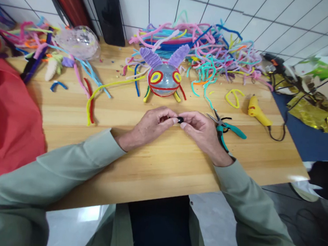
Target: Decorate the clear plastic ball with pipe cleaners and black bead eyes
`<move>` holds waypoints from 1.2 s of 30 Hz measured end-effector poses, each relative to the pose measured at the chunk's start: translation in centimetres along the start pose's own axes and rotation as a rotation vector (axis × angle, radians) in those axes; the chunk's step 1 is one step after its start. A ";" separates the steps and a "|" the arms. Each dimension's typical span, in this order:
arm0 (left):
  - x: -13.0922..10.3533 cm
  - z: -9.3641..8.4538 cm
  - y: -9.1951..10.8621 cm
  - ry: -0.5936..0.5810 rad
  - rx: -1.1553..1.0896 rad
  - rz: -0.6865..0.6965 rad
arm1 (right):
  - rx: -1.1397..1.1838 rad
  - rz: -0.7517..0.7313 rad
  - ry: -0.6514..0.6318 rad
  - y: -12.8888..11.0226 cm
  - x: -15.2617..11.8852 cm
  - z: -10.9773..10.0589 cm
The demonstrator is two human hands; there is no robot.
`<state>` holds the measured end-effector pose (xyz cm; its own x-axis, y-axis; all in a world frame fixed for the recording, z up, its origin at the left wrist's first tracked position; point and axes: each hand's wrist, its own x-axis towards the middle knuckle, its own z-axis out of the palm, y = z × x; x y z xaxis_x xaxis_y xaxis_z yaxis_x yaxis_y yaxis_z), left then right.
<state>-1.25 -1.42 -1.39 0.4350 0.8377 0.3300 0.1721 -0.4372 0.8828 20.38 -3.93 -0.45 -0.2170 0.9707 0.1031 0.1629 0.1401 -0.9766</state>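
Observation:
Between the fingertips of both hands is a small black coil [180, 120], over the middle of the wooden table. My left hand [155, 125] pinches its left side, and my right hand [199, 129] pinches its right side. Just beyond them stands a clear ball figure [164, 79] with purple fuzzy ears, yellow-ringed eyes and a red mouth line. Teal-handled pliers [223, 126] lie with jaws apart beside my right hand, next to a short black piece [227, 118].
Pipe cleaners [171, 39] are heaped along the tiled wall. A yellow glue gun [258, 111] with a cord lies right. Yellow [89, 105] and red strips [92, 107] lie left, near red cloth [9, 117]. Gold foil [308, 110] is at far right.

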 end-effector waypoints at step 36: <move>-0.4 0.6 0.4 0.051 -0.021 0.163 | 0.081 -0.001 0.075 -0.2 -0.2 0.0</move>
<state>-0.82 -2.10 -1.34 0.4102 0.7723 0.4851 0.0848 -0.5619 0.8228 20.38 -4.16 -0.24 -0.1435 0.9830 0.1146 0.0841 0.1275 -0.9883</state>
